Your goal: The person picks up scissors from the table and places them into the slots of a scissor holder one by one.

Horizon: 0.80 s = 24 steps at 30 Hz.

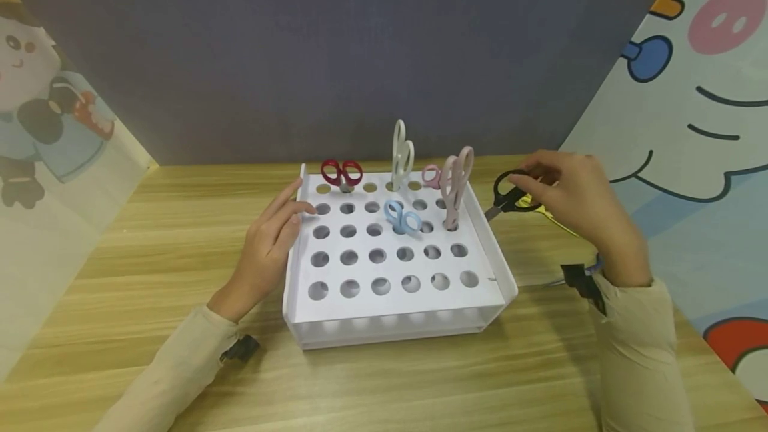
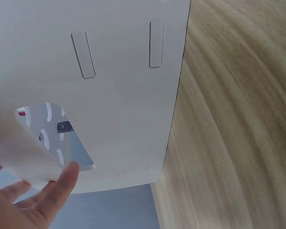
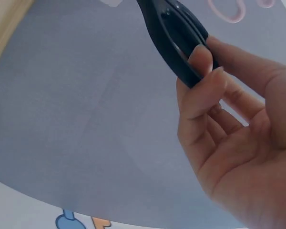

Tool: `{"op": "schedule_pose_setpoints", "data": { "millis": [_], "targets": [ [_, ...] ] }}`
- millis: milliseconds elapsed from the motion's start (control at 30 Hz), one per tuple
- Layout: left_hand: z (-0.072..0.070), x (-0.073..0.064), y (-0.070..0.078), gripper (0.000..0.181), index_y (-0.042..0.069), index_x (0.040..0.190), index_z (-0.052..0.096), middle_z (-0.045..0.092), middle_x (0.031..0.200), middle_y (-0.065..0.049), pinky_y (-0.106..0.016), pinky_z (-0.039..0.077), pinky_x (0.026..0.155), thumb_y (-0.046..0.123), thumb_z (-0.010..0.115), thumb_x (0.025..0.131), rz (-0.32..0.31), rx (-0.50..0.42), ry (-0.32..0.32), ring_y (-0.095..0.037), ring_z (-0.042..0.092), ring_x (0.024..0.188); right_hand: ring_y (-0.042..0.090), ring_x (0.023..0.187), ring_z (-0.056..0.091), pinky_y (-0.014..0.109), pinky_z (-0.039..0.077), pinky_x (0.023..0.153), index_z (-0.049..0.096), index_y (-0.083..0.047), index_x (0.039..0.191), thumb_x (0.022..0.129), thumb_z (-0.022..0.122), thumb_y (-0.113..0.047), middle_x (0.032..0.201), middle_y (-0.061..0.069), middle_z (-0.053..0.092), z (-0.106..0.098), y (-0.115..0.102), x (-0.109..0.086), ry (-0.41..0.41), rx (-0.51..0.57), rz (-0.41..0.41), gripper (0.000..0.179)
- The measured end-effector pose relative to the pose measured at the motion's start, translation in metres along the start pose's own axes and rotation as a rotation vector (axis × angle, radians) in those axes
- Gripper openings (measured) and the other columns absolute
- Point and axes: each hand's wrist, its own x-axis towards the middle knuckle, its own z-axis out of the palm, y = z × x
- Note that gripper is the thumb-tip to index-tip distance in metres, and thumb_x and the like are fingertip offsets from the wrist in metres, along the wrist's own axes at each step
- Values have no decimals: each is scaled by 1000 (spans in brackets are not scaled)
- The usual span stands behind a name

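Note:
My right hand [image 1: 570, 192] pinches the handle loops of black-handled scissors [image 1: 510, 201] beside the rack's right wall. Their blades point down and left, partly hidden by that wall. The right wrist view shows the black handle [image 3: 174, 40] between thumb and fingers. My left hand [image 1: 270, 239] rests along the left edge of a white holed rack [image 1: 393, 302], fingers fairly straight and touching its top. Standing in the rack's holes are red scissors [image 1: 342, 173], white scissors [image 1: 401, 155], small pink scissors [image 1: 431, 177], larger pink scissors [image 1: 454, 185] and light blue scissors [image 1: 401, 217].
Right of the rack, a yellow-handled item [image 1: 549, 215] lies on the wooden table [image 1: 384, 385], partly behind my right hand. A blade [image 1: 555, 282] with a blue part shows near the right wrist. A grey panel [image 1: 360, 59] stands behind; printed panels flank both sides.

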Motion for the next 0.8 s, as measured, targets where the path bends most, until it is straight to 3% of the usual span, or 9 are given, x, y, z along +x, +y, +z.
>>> {"op": "schedule_pose_setpoints", "data": {
  "millis": [133, 367, 600, 800],
  "targets": [
    [0, 0, 0, 24, 11, 110, 68, 42, 156, -4, -56, 38, 106, 14, 45, 104, -1, 0, 1, -28, 41, 141, 17, 61, 65, 21, 47, 48, 73, -5, 100, 92, 72, -16, 82, 8, 73, -2, -8, -2, 60, 20, -16, 13],
    [0, 0, 0, 24, 11, 110, 68, 42, 156, -4, -57, 39, 105, 13, 45, 104, 5, 0, 5, -28, 42, 140, 17, 57, 65, 11, 44, 51, 74, -4, 100, 92, 72, -11, 83, 9, 74, -4, -13, -2, 151, 30, -61, 11],
    [1, 1, 1, 24, 11, 110, 68, 42, 155, -6, -56, 39, 105, 14, 45, 104, 15, -1, 7, -28, 42, 140, -13, 60, 52, 7, 40, 55, 75, -3, 99, 89, 75, -11, 81, 9, 74, -6, -18, -3, 262, 16, -82, 13],
    [0, 0, 1, 24, 11, 110, 68, 42, 156, -5, -56, 38, 106, 14, 45, 104, 9, -4, 8, -28, 42, 140, -23, 72, 47, 1, 38, 66, 77, -1, 99, 86, 78, -8, 88, 14, 75, -10, -25, -5, 396, 24, -124, 14]
  ]
}}
